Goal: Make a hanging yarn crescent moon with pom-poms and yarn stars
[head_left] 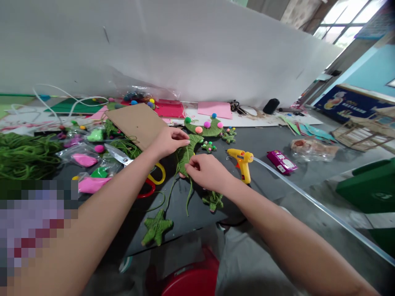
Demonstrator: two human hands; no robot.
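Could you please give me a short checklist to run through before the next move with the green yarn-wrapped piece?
1. Both hands at the work: ok; the left hand and right hand are at the green yarn-wrapped piece.
2. Yarn ends tucked in: not ok; strands trail below the piece.
3. Glue gun close by: ok; it lies to the right of the right hand.
4. Glue gun hot: cannot tell.
5. Scissors free of the left forearm: cannot tell; the arm partly hides them.
6. Green star well back from the table's front edge: not ok; it lies near it.
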